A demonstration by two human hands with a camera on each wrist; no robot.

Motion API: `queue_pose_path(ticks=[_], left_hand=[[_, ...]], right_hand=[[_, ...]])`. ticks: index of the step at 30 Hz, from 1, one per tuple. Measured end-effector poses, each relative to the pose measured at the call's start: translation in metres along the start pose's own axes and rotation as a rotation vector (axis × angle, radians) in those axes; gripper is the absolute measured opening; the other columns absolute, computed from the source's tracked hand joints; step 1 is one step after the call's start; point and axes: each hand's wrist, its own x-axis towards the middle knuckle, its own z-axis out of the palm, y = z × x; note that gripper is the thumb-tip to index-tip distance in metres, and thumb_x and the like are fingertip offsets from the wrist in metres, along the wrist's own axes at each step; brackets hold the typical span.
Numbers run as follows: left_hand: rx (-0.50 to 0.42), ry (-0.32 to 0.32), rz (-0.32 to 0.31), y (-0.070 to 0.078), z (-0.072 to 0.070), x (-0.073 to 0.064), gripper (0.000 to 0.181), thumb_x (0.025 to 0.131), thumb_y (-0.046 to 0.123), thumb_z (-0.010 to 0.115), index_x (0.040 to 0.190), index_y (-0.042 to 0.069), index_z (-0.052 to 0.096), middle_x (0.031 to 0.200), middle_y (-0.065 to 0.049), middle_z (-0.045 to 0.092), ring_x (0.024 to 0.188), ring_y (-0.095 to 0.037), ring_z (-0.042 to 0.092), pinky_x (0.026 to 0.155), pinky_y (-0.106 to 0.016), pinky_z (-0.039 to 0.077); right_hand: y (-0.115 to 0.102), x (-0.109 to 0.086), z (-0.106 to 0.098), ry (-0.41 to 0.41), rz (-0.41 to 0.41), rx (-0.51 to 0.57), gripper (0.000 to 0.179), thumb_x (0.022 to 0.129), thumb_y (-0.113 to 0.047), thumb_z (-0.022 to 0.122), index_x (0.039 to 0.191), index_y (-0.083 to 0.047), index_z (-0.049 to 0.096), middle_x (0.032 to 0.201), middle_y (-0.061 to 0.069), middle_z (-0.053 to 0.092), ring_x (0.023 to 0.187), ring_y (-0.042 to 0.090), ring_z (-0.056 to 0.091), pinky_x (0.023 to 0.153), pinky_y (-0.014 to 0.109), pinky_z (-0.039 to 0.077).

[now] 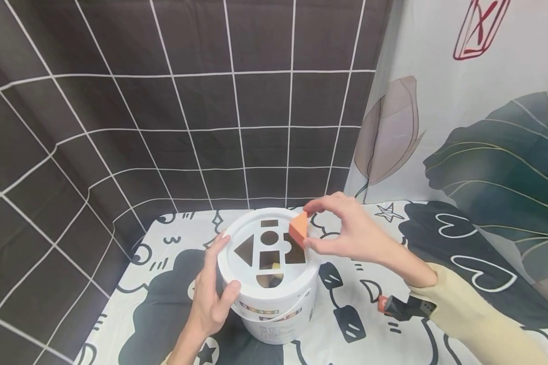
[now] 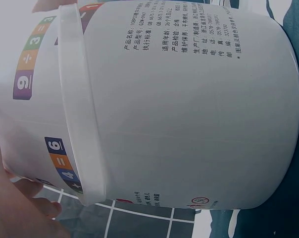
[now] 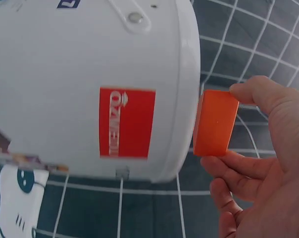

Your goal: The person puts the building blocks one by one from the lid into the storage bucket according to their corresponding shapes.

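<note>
A white plastic bucket (image 1: 278, 329) stands upright on the patterned cloth. Its white lid (image 1: 274, 292) has cut-out openings of several shapes, and a bit of yellow shows inside through one. My left hand (image 1: 212, 299) holds the bucket at the left side, thumb on the lid's rim and fingers round the far edge. An orange triangular block (image 1: 298, 228) is pinched between thumb and fingers of my right hand (image 1: 351, 228). The block sits tilted over the triangular opening at the lid's right; whether it touches the lid I cannot tell. In the right wrist view the orange block (image 3: 216, 124) is beside the rim.
Black-and-white patterned cloth (image 1: 164, 268) covers the surface under the bucket. Behind rises a dark curtain (image 1: 265, 101) with white grid lines, and a leaf-print curtain (image 1: 438, 86) hangs at the right. The bucket's white handle (image 2: 80, 104) hangs down along its front.
</note>
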Motion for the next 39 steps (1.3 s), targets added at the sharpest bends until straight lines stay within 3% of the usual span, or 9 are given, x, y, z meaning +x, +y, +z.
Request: queue_pose_path(ticks=[7, 15, 24, 39], left_hand=[[0.006, -0.011, -0.014, 0.001, 0.0, 0.0, 0.07, 0.08, 0.023, 0.054, 0.145, 0.001, 0.043, 0.151, -0.018, 0.044, 0.138, -0.032, 0.042, 0.112, -0.028, 0.029], [0.022, -0.027, -0.031, 0.001, 0.0, 0.0, 0.071, 0.079, 0.023, 0.053, 0.146, 0.002, 0.042, 0.153, -0.016, 0.043, 0.138, -0.033, 0.042, 0.112, -0.028, 0.028], [0.032, -0.021, -0.02, -0.001, 0.0, 0.0, 0.07, 0.082, 0.025, 0.053, 0.147, 0.002, 0.042, 0.152, -0.017, 0.043, 0.14, -0.032, 0.04, 0.113, -0.027, 0.027], [0.039, -0.014, -0.003, -0.002, 0.0, -0.001, 0.069, 0.084, 0.027, 0.053, 0.146, -0.001, 0.042, 0.151, -0.017, 0.044, 0.139, -0.031, 0.041, 0.112, -0.027, 0.028]], right_hand=[[-0.011, 0.016, 0.02, -0.04, -0.051, 0.045, 0.046, 0.071, -0.024, 0.087, 0.111, -0.01, 0.071, 0.106, -0.005, 0.07, 0.098, 0.022, 0.055, 0.083, 0.045, 0.037], [-0.019, 0.028, 0.038, -0.081, -0.04, 0.049, 0.047, 0.071, -0.03, 0.087, 0.111, -0.01, 0.073, 0.103, -0.004, 0.072, 0.093, 0.022, 0.055, 0.081, 0.042, 0.04], [-0.025, 0.039, 0.054, -0.148, -0.046, 0.05, 0.046, 0.074, -0.03, 0.085, 0.112, -0.01, 0.073, 0.104, -0.005, 0.073, 0.094, 0.02, 0.053, 0.083, 0.042, 0.035], [-0.03, 0.045, 0.067, -0.217, -0.036, 0.028, 0.045, 0.075, -0.033, 0.084, 0.113, -0.01, 0.072, 0.103, -0.009, 0.073, 0.089, 0.016, 0.051, 0.079, 0.035, 0.039]])
